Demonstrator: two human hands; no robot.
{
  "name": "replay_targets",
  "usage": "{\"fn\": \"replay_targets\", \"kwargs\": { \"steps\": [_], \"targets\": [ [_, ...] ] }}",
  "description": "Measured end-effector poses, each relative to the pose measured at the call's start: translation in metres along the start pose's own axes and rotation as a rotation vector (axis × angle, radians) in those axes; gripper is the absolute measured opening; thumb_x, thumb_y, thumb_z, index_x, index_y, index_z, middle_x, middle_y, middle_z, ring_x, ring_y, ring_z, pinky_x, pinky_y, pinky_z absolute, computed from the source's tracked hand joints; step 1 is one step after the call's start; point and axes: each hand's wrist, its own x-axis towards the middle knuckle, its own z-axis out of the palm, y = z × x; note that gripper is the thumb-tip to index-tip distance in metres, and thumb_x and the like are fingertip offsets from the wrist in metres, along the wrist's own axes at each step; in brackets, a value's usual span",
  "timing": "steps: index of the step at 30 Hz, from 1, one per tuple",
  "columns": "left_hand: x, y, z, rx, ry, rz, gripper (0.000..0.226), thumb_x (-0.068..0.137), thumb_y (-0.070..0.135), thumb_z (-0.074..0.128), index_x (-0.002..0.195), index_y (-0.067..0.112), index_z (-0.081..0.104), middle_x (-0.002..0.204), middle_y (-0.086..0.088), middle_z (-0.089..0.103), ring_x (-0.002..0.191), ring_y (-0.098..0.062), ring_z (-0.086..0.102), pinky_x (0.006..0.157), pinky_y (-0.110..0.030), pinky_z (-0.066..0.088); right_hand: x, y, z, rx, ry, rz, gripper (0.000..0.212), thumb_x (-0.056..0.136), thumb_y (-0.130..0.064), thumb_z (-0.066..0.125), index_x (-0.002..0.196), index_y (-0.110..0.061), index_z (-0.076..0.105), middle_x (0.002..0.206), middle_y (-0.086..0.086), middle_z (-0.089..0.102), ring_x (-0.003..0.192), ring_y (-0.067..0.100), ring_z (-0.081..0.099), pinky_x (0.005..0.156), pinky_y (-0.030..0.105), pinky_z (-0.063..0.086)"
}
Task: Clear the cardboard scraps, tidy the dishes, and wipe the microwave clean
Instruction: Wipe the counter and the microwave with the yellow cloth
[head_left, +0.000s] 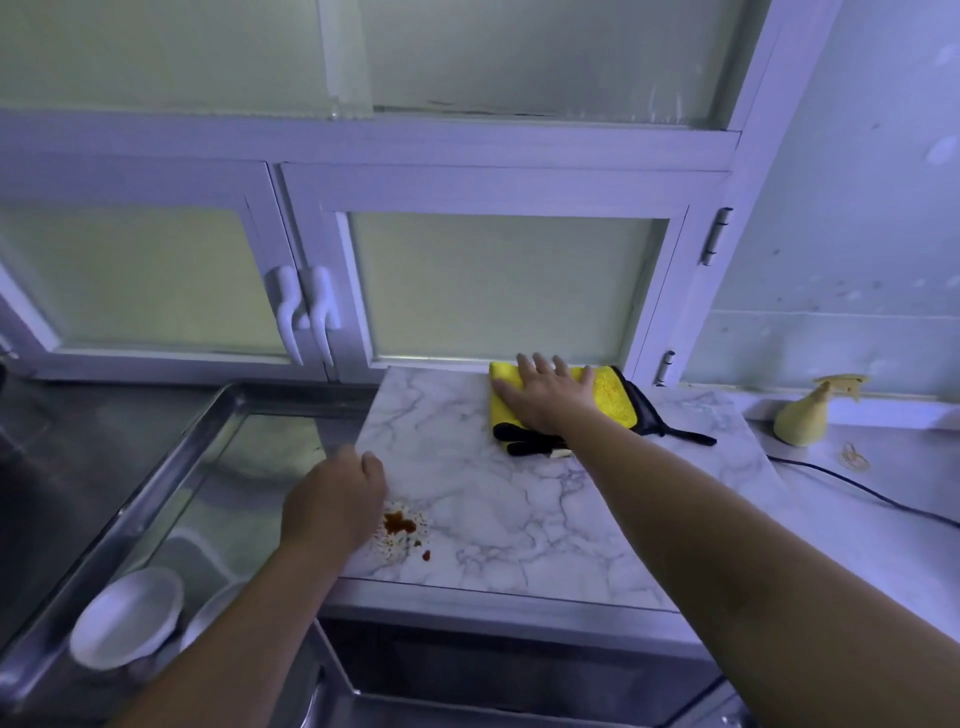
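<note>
My R hand flat, fingers spread, on folded yellow-black cloth, arm outstretched. L hand bent-fingered at marble-pattern microwave top edge, grip unclear; brown stain just right of it.

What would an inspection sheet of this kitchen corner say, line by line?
Surface: marble-patterned microwave top, with a reddish-brown stain near its front left corner.
Job's things: yellow cloth at the back of the top; white bowls in the steel sink.
Clutter: yellow spray bottle on the counter to the right.
Grippers: right hand presses flat on the cloth; left hand at the left edge beside the stain, grip unclear.
Cables: black cable across the right counter.
Surroundings: frosted cabinet doors behind.
</note>
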Motion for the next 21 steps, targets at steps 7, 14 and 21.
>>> {"fn": "replay_targets", "kwargs": {
  "steps": [7, 14, 21],
  "targets": [
    [0.0, 0.004, -0.005, -0.044, -0.072, -0.039, 0.038, 0.102, 0.033, 0.027, 0.104, 0.006, 0.053, 0.107, -0.023, 0.063, 0.083, -0.032, 0.049, 0.073, -0.038, 0.039, -0.058, -0.004, 0.009, -0.025, -0.056, 0.026, 0.086, 0.087, -0.079, 0.005, 0.159, -0.034, 0.003, 0.168, -0.009, 0.0, 0.155, 0.022, -0.003, 0.118, 0.063, -0.003],
    [0.001, 0.004, -0.006, -0.029, -0.103, -0.02, 0.05, 0.102, 0.036, 0.023, 0.124, 0.003, 0.052, 0.121, -0.023, 0.059, 0.098, -0.035, 0.055, 0.08, -0.041, 0.04, -0.143, -0.006, 0.019, -0.042, -0.057, 0.002, 0.093, 0.075, -0.086, -0.003, 0.157, -0.041, -0.003, 0.168, -0.01, -0.004, 0.155, 0.018, -0.008, 0.118, 0.058, -0.009],
    [0.003, 0.0, -0.006, -0.069, -0.156, -0.018, 0.057, 0.1, 0.036, 0.022, 0.136, -0.002, 0.046, 0.132, -0.028, 0.054, 0.116, -0.046, 0.055, 0.097, -0.053, 0.046, -0.204, -0.013, 0.028, -0.077, -0.044, 0.04, 0.094, 0.076, -0.086, -0.004, 0.157, -0.039, -0.007, 0.167, -0.013, -0.008, 0.154, 0.014, -0.012, 0.119, 0.055, -0.01]
  ]
}}
